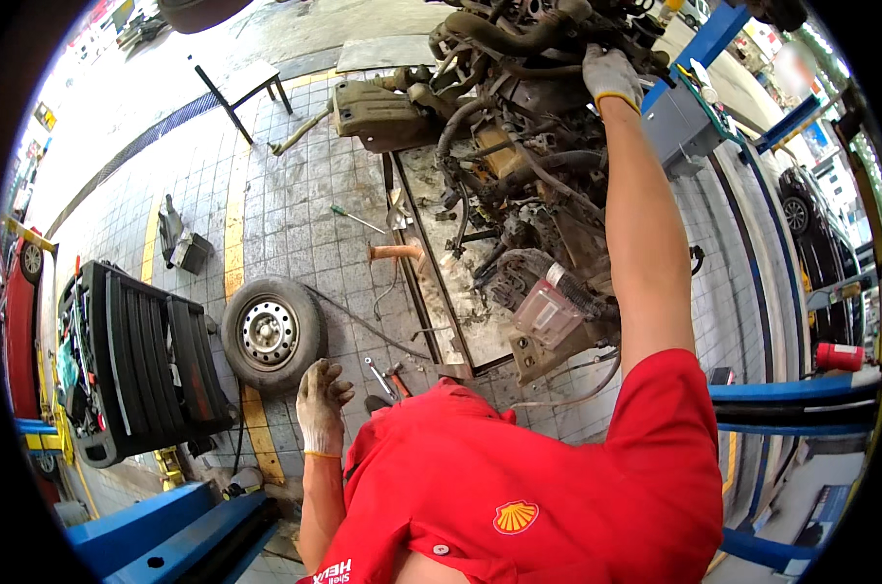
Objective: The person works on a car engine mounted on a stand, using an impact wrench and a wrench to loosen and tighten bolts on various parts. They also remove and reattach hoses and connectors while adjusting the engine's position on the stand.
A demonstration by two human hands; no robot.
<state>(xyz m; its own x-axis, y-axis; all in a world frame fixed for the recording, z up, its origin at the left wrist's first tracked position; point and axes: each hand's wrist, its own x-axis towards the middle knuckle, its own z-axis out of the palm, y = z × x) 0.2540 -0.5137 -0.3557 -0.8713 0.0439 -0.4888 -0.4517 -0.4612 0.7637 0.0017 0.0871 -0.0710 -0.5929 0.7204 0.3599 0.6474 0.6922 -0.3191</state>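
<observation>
My right arm reaches far forward over a dirty engine [528, 185] covered in hoses and wiring. My right hand [613, 78], in a grey-white glove with a yellow cuff, is bent down onto the engine's far upper part; its fingertips are partly hidden among dark hoses, and what they grip cannot be made out. Low at my left side, my left hand [322, 409] wears a stained glove. Its fingers are loosely curved and apart, with nothing in them. A wheel with a tyre [270, 336] lies on the tiles beyond it.
Tools, including a ratchet [380, 378] and a screwdriver [358, 220], lie on the floor. A black ribbed tool cart [149, 360] stands left. Blue lift arms [183, 535] flank me. A grey bin [676, 122] is right of the engine; a hose crosses the tiles.
</observation>
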